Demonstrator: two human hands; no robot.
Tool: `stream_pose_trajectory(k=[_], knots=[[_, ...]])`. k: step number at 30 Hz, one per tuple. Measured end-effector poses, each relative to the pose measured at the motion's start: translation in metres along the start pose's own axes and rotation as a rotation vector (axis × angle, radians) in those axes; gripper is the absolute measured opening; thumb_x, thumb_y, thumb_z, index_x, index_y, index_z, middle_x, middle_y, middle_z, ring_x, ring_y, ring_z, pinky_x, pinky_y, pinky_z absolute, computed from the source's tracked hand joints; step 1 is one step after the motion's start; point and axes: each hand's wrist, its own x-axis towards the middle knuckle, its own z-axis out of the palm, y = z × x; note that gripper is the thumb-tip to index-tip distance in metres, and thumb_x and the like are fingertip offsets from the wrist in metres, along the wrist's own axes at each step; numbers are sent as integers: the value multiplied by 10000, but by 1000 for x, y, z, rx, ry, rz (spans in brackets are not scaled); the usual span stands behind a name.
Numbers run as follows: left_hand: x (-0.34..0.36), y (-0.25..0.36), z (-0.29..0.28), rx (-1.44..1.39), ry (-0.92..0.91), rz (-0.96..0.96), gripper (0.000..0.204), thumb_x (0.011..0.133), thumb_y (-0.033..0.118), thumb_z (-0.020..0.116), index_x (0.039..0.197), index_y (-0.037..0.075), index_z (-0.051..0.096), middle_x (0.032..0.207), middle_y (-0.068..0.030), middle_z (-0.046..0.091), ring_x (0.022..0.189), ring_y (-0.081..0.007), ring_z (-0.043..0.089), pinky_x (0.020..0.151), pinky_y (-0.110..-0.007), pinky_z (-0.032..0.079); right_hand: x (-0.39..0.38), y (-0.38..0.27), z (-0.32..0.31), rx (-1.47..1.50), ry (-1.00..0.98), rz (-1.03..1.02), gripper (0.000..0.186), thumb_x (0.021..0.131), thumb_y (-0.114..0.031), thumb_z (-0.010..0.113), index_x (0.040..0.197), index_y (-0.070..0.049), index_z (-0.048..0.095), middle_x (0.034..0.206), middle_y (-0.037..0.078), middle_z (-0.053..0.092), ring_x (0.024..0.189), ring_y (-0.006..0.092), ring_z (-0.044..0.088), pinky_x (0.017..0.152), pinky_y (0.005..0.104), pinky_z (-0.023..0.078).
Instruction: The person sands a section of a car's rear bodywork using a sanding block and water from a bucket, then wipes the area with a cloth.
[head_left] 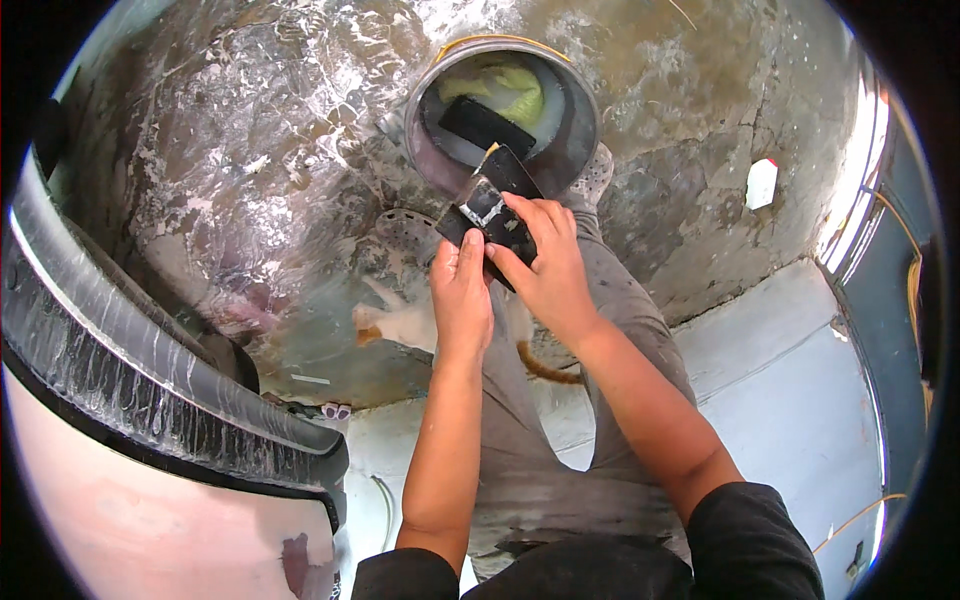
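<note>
My left hand (460,290) and my right hand (545,265) both hold a dark, wet rectangular sheet (495,205) that looks like sandpaper, folded around a small block. The left thumb presses its lower left corner. The right fingers lie over its right side. The sheet hangs just in front of a grey bucket (420,130) with a yellow rim. Inside the bucket lie a black block (485,125) and a yellow-green cloth (515,90) in cloudy water. My grey trousers and feet show below the hands.
A curved black and white car body panel (130,380) fills the left side. The wet, stained concrete floor (250,150) lies around the bucket. A small white and orange cat (400,325) stands by my left leg. A white scrap (762,183) lies at right.
</note>
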Motion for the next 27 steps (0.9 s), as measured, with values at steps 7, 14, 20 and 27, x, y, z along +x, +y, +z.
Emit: stream_pose_trajectory(k=[7,14,20,27], knots=[[10,-4,5,60,-15,8,149,1110,173,621,1171,39,643,1081,10,666,938,-53,588,816,-252,488,5,7,-9,47,8,27,612,851,-140,836,1422,-50,635,1322,170,589,1217,387,565,1061,460,479],[13,2,0,114,-51,151,238,1084,126,648,1294,14,643,1223,-47,697,1074,-96,627,955,-294,504,11,9,-20,27,-3,-90,595,866,-122,829,1429,-70,645,1344,149,572,1207,370,570,1062,467,480],[23,12,19,232,-104,139,217,1104,123,589,1283,12,639,1195,-44,703,1061,-113,638,960,-308,507,30,15,-38,395,-107,280,702,910,-128,793,1534,-8,495,1496,216,525,1272,387,591,1099,458,477],[35,-5,70,1020,104,186,346,1065,255,562,1214,-54,606,1133,-314,723,1070,-470,716,913,-506,526,20,29,-23,-290,28,-150,725,870,-79,726,1531,72,471,1414,270,622,1280,451,618,1066,493,513]])
